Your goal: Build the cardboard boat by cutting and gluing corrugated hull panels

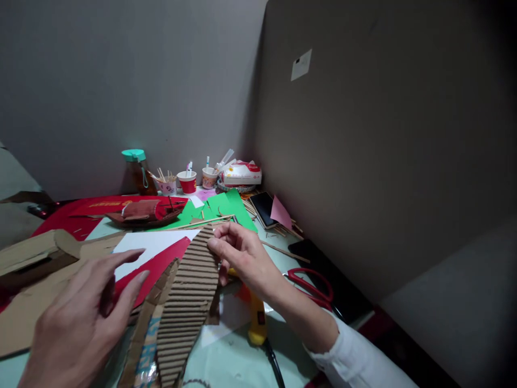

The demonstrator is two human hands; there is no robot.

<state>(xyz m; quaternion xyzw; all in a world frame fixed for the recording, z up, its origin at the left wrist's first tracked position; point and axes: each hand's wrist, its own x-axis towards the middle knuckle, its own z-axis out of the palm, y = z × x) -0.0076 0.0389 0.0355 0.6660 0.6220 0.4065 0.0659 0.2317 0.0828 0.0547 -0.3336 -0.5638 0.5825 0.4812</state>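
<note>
We have two hands over the tabletop (230, 361), and one of them holds something. Our right hand (247, 257) pinches one corrugated cardboard piece (188, 302) between thumb and fingers by its narrow far end. The piece lies in the near middle of the scene, its ridges facing up, tapering away from us. Our left hand (76, 318), near left, is spread, thumb and fingers well apart, with nothing visible in its grasp.

Under and left of the piece we see flat cardboard with blue print (143, 347); how many layers, we cannot tell. Beyond the left hand lie one red sheet (159, 269) and one white sheet (151, 241), and at far left one folded cardboard form (38, 256). Right of the piece are one yellow glue gun (257, 318) and one pair of red-handled scissors (313, 285), partly behind our right arm.

Farther off we count one model boat (147, 212), green paper (230, 207) in an unclear number of sheets, one phone (263, 209) and one pink paper (280, 213) overlapping it. Along the far edge stand one bottle with a turquoise lid (137, 170), three small cups (188, 185) holding sticks or pens, and one tissue pack (242, 174).
</note>
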